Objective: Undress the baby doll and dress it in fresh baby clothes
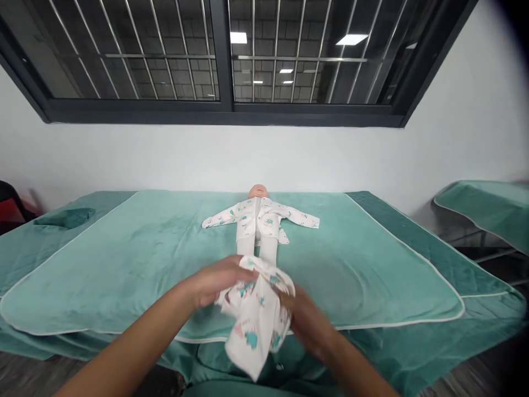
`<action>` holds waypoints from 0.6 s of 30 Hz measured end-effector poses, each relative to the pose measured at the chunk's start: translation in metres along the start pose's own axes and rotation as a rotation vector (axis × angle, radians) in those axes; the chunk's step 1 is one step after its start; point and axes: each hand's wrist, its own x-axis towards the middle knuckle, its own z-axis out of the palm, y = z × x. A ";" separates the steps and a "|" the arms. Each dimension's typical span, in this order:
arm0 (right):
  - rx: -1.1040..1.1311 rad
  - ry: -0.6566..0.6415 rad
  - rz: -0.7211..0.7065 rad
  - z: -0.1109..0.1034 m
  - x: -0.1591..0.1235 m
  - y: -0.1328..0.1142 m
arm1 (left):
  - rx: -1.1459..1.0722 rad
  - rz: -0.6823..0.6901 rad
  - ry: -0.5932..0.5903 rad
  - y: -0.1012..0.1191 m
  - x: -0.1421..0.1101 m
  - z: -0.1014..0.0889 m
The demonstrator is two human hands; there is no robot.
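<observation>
A bunched white baby garment with teal and pink prints is held up in front of me, its lower end hanging past the bed's near edge. On its left side my left hand has its fingers closed on the upper cloth. My right hand grips the same garment from the right, its fingers mostly hidden behind the fabric. Just beyond lies a baby doll on its back, arms spread, wearing a matching printed jacket. Its white legs point toward me, the feet hidden by the cloth.
A light-green blanket with white piping covers the bed. Behind stand a white wall and a dark-framed barred window. Another green-covered surface is at right; a black and red item sits far left.
</observation>
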 end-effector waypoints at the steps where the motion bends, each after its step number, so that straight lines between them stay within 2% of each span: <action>1: 0.047 0.016 0.037 0.004 -0.013 0.014 | 0.032 -0.045 -0.046 -0.002 -0.009 0.004; 4: 0.075 0.037 0.130 0.013 -0.035 0.048 | 0.237 -0.088 -0.093 -0.003 -0.036 0.013; 5: 0.022 0.089 0.127 0.015 -0.037 0.055 | 0.361 -0.067 -0.057 -0.004 -0.040 0.014; 7: -0.182 0.290 0.065 0.012 -0.033 0.062 | 0.653 0.021 0.081 -0.009 -0.037 0.014; 9: -0.428 0.516 -0.029 0.001 -0.023 0.064 | 0.917 0.107 0.238 -0.020 -0.019 0.013; 11: -0.596 0.622 -0.094 -0.015 -0.012 0.065 | 1.074 0.124 0.290 -0.036 0.006 0.013; 14: -0.661 0.639 -0.131 -0.038 0.001 0.075 | 1.145 0.112 0.263 -0.055 0.039 0.016; 18: -0.539 0.618 -0.141 -0.049 0.011 0.087 | 1.098 0.085 0.250 -0.058 0.055 0.020</action>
